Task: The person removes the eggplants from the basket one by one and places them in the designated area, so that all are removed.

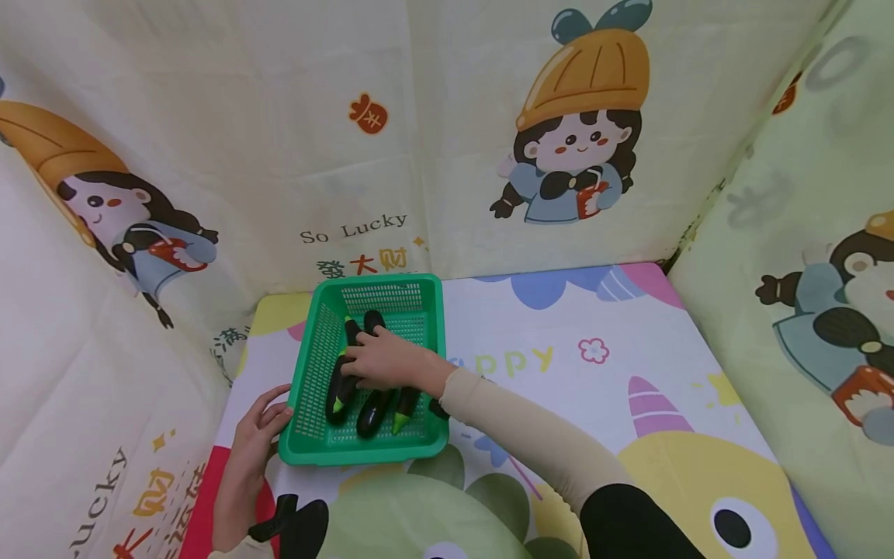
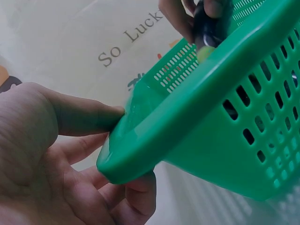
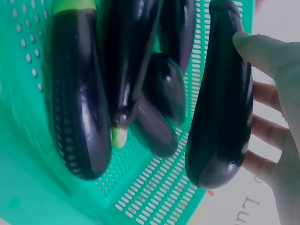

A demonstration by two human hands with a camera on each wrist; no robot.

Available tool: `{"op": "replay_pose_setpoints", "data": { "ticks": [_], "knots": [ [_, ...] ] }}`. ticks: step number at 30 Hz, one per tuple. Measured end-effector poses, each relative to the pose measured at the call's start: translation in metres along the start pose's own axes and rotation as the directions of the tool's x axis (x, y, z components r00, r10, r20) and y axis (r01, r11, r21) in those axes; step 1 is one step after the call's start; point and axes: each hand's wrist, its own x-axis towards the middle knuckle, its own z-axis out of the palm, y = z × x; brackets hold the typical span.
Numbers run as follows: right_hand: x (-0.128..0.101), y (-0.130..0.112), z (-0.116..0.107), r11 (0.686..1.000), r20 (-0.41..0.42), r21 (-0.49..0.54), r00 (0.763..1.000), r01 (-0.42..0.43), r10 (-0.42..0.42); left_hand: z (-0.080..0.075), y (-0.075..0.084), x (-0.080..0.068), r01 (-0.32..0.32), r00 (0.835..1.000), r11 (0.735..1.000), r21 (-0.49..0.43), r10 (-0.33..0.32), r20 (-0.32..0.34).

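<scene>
A green plastic basket with slotted walls holds several dark purple eggplants, some with green stem ends. At its left side, my left hand pinches the rim between thumb and fingers, as the left wrist view shows up close. My right hand reaches over the basket from the right. In the right wrist view its thumb and fingers grip a glossy eggplant along one side. Beside that one, other eggplants lie against the basket wall and across one another, partly hidden.
The basket stands on a table with a colourful cartoon cover, near the back edge. Printed cloth walls rise behind and on both sides. Black straps circle the left wrist.
</scene>
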Motion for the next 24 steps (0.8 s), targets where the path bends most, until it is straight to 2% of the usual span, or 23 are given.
{"op": "replay_pose_setpoints", "data": {
  "ticks": [11, 17, 24],
  "knots": [
    [-0.021, 0.014, -0.016, 0.997, -0.093, 0.000, 0.993, -0.077, 0.077, -0.001, 0.001, 0.000, -0.001, 1.000, 1.000, 0.007, 0.001, 0.008],
    [-0.030, 0.021, -0.015, 0.990, -0.152, -0.052, 0.981, -0.131, 0.122, -0.001, 0.001, -0.001, 0.012, 1.000, 1.000, 0.013, -0.012, 0.000],
    [-0.042, 0.028, -0.013, 0.980, -0.189, -0.008, 0.962, -0.200, 0.195, 0.000, 0.001, -0.001, 0.019, 1.000, 1.000, 0.019, -0.018, -0.008]
  ]
}}
